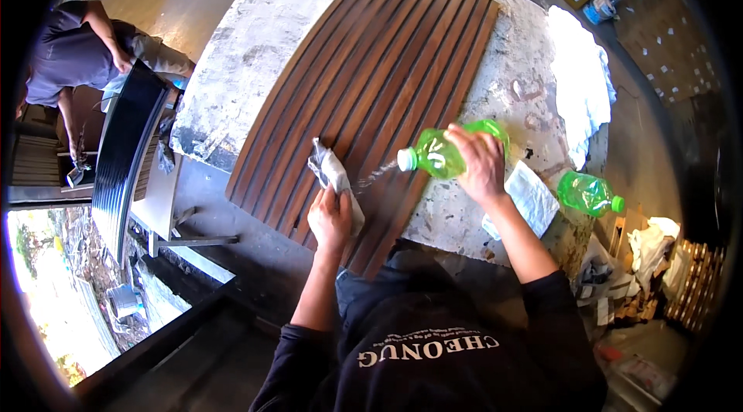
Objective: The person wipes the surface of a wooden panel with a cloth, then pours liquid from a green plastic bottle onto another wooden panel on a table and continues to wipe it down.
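Right hand (pixel 481 167) fingers wrapped round tilted green bottle (pixel 443 152), liquid streaming onto slatted panel (pixel 371 79), left hand (pixel 330 218) fingers clenched on rag (pixel 331 172) against slats, second bottle (pixel 588 193) lying near table (pixel 255 41) edge.

A green plastic bottle (pixel 445 150) with a white cap is tipped sideways, cap pointing left, liquid squirting out. A crumpled grey-white rag (pixel 333 176) lies left of it on the dark slatted wood panel (pixel 379 71)

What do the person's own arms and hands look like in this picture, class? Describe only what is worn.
Both hands, left hand and right hand, are bare, with no gloves. The dark sleeves of a black top are pushed up above the elbows, leaving the forearms uncovered. No watch or rings are visible.
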`<state>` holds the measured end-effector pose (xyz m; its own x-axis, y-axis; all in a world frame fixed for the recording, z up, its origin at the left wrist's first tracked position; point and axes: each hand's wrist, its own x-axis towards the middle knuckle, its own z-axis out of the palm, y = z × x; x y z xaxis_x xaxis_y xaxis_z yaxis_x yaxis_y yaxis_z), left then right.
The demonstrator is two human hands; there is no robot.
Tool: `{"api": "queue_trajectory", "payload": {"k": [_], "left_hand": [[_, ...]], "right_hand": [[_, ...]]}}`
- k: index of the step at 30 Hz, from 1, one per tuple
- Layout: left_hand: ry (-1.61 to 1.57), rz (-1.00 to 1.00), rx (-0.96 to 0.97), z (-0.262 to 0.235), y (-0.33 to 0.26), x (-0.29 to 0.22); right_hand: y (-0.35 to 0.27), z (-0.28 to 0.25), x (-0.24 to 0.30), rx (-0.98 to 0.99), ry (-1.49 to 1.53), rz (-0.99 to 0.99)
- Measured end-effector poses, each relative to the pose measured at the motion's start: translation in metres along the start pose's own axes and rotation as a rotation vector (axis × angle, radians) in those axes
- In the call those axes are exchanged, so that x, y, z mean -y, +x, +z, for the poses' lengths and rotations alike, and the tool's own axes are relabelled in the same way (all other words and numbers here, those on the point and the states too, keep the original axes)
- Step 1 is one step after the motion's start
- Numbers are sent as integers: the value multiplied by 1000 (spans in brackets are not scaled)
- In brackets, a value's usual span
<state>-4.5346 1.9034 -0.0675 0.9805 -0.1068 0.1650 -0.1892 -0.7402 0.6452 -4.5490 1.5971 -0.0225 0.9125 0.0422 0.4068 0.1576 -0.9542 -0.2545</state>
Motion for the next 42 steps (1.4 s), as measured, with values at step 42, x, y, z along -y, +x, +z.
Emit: {"api": "queue_trajectory", "payload": {"k": [42], "left_hand": [[229, 431, 337, 113, 171, -77]], "right_hand": [[11, 49, -109, -502, 393, 709]]}}
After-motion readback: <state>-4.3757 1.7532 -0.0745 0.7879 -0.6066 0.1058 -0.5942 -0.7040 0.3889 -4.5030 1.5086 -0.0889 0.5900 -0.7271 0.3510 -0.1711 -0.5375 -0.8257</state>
